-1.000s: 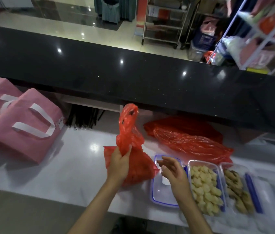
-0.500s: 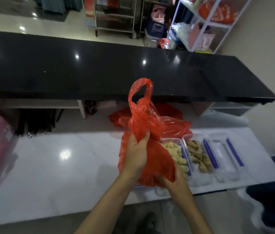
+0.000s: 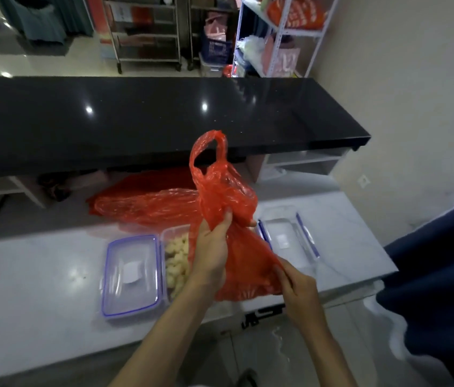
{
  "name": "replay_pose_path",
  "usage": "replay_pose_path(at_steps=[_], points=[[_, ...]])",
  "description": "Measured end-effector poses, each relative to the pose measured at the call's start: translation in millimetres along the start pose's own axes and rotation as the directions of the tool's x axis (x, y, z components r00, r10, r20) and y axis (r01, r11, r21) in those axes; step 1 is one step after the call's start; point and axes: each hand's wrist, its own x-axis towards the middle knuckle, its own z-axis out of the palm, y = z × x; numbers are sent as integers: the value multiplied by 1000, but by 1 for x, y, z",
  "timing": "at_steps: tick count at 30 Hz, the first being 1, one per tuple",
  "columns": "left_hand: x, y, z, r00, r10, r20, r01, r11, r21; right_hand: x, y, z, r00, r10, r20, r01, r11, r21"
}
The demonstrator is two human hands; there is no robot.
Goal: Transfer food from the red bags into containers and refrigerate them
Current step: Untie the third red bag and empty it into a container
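Hanging above the white counter (image 3: 38, 277), the red bag (image 3: 237, 247) is gripped at its neck by the left hand (image 3: 211, 252), fingers curled round the plastic. The right hand (image 3: 298, 291) pinches its lower corner. Left of the fingers: a container of pale food (image 3: 177, 261), then an empty container (image 3: 131, 275).

Dim indoor light, ceiling-lamp glints on black counter (image 3: 164, 113), soft blur, wide-angle bending at edges

Lidded container (image 3: 131, 275) sitting leftmost on counter (image 3: 38, 289), container of food (image 3: 175, 261) just right of it, held bag (image 3: 237, 247) hanging between that and empty container (image 3: 287, 236), second bag (image 3: 147, 205) lying behind them.
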Motion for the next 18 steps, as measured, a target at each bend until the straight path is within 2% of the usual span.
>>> replay_pose_path(at_steps=[5, 10, 18], points=[[-10, -37, 66, 999, 20, 38, -22, 998, 52, -4, 23, -70, 989, -58, -137, 60, 998, 12], [-6, -66, 109, 999, 11, 46, -14, 999, 52, -1, 47, -110, 963, -79, -257, 79, 997, -10], [35, -89, 146, 998, -24, 59, 23, 999, 24, 23, 65, -141, 951, -117, -287, 88, 990, -110]])
